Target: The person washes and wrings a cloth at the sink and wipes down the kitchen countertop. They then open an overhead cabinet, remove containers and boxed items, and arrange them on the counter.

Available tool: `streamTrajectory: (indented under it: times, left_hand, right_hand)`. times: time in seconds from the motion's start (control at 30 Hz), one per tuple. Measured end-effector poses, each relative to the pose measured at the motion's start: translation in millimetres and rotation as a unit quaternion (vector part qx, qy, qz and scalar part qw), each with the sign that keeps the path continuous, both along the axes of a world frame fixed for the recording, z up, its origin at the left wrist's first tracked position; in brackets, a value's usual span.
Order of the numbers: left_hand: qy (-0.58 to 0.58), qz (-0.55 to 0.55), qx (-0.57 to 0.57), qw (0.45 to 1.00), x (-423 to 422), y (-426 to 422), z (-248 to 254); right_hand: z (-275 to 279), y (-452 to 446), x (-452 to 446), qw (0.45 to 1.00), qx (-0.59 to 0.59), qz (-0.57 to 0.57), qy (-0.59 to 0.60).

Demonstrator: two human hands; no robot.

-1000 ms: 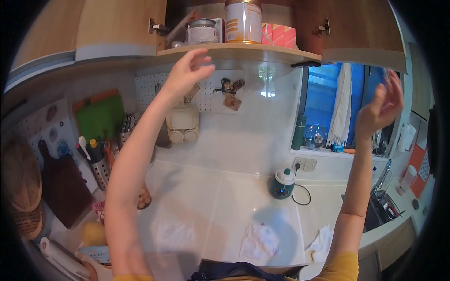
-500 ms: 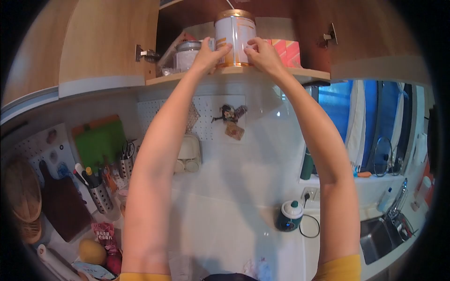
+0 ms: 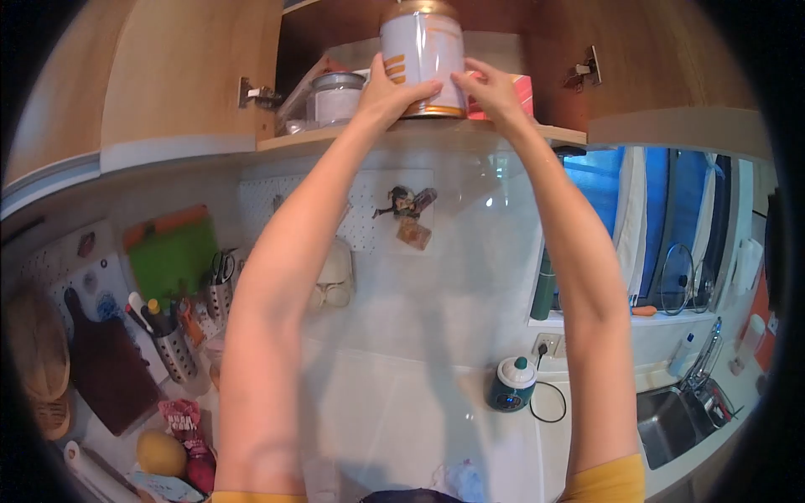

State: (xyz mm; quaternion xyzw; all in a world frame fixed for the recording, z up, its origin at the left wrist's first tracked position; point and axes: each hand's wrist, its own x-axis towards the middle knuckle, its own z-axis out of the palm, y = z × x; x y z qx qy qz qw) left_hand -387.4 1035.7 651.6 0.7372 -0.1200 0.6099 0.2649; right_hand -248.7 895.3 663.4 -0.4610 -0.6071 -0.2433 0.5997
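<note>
A white canister [image 3: 428, 57] with a gold lid and gold bottom band is upright at the front of the open wall cabinet. My left hand [image 3: 397, 94] grips its left side, thumb across the front. Around the lower right side curls my right hand [image 3: 491, 89], fingers pressed to it. Whether its base touches the shelf [image 3: 327, 137] is hard to tell. Left of it on the shelf stands a clear jar [image 3: 337, 105] with a grey lid. Behind my right hand, a pink box [image 3: 522, 90] is partly hidden.
Cabinet doors [image 3: 180, 75] stand open on both sides. Below, a green-and-white appliance [image 3: 513, 387] sits on the counter, its cord plugged in. At right are a sink [image 3: 669, 423] and window; at left, a utensil holder [image 3: 175, 356] and a dark cutting board [image 3: 111, 369].
The canister has come toward me and slightly up, looking larger. Both hands moved with it, and my left hand now wraps further around its side.
</note>
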Motion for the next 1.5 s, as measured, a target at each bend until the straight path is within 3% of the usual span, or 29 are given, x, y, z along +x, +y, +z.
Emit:
streamTrajectory:
  times: [0.07, 0.13, 0.2, 0.27, 0.3, 0.33, 0.37, 0.43, 0.47, 0.5, 0.63, 0.73, 0.83, 1.0, 1.1, 1.3, 1.5]
  left_hand:
    - [-0.025, 0.032, 0.011, 0.999, -11.6, -8.3, -7.2]
    - [-0.046, -0.024, 0.073, 0.996, -40.2, -31.2, -17.6]
    - [-0.016, -0.054, 0.061, 0.997, -74.1, -53.0, -36.2]
    - [-0.039, -0.046, 0.1, 0.993, -101.2, -68.8, -67.6]
    - [-0.027, 0.018, 0.131, 0.991, -108.2, -62.7, -78.8]
    - [-0.021, -0.075, 0.073, 0.994, -126.5, -82.4, -99.9]
    - [-0.012, -0.119, 0.075, 0.99, -137.1, -78.9, -120.0]
    - [0.011, -0.165, 0.048, 0.985, -147.8, -61.6, -162.7]
    - [0.018, -0.148, 0.024, 0.989, -148.4, -50.1, -191.2]
    - [0.029, -0.13, -0.001, 0.991, -149.5, -39.0, -224.0]
    - [0.048, -0.088, -0.082, 0.992, -142.7, 6.5, -391.4]
    - [0.115, -0.128, -0.232, 0.957, -158.5, -5.3, -529.3]
    - [0.197, -0.106, -0.309, 0.924, -179.2, -32.1, -625.0]
    - [0.288, -0.071, -0.326, 0.897, -193.5, -63.0, -670.5]
    - [0.25, -0.153, -0.361, 0.885, -174.7, -63.6, -699.3]
    - [0.303, -0.069, -0.291, 0.905, -163.6, -61.8, -689.0]
    - [0.311, -0.075, -0.303, 0.898, -163.8, -62.5, -687.8]
  right_hand:
    - [-9.6, -8.5, -13.4, 0.993, 0.073, 0.091, -0.032]
    - [-24.6, -36.2, -48.7, 0.992, 0.071, 0.095, -0.04]
    - [-36.0, -48.4, -69.5, 0.991, 0.079, 0.088, -0.058]
    - [-59.2, -65.0, -92.6, 0.992, 0.078, 0.07, -0.065]
    - [-75.1, -72.5, -108.8, 0.992, 0.048, 0.108, -0.053]
    - [-93.5, -78.0, -128.0, 0.988, 0.017, 0.147, -0.038]
    - [-114.3, -80.9, -143.9, 0.996, 0.011, 0.086, -0.014]
    - [-157.1, -82.3, -171.6, 0.995, -0.037, 0.093, 0.026]
    - [-178.8, -78.2, -179.7, 0.991, -0.065, 0.105, 0.049]
    - [-202.9, -64.6, -172.0, 0.995, -0.08, 0.059, -0.001]
    - [-363.1, -17.2, -157.3, 0.965, -0.227, 0.043, 0.126]
    - [-509.6, -15.5, -169.6, 0.931, -0.276, 0.015, 0.239]
    - [-595.6, -40.9, -199.0, 0.892, -0.311, 0.024, 0.327]
    - [-651.5, -71.0, -211.5, 0.859, -0.338, 0.024, 0.383]
    - [-655.2, -79.2, -206.9, 0.865, -0.326, 0.01, 0.382]
    - [-667.5, -79.7, -195.0, 0.859, -0.303, 0.015, 0.413]
    - [-681.2, -77.2, -189.2, 0.85, -0.327, 0.005, 0.413]
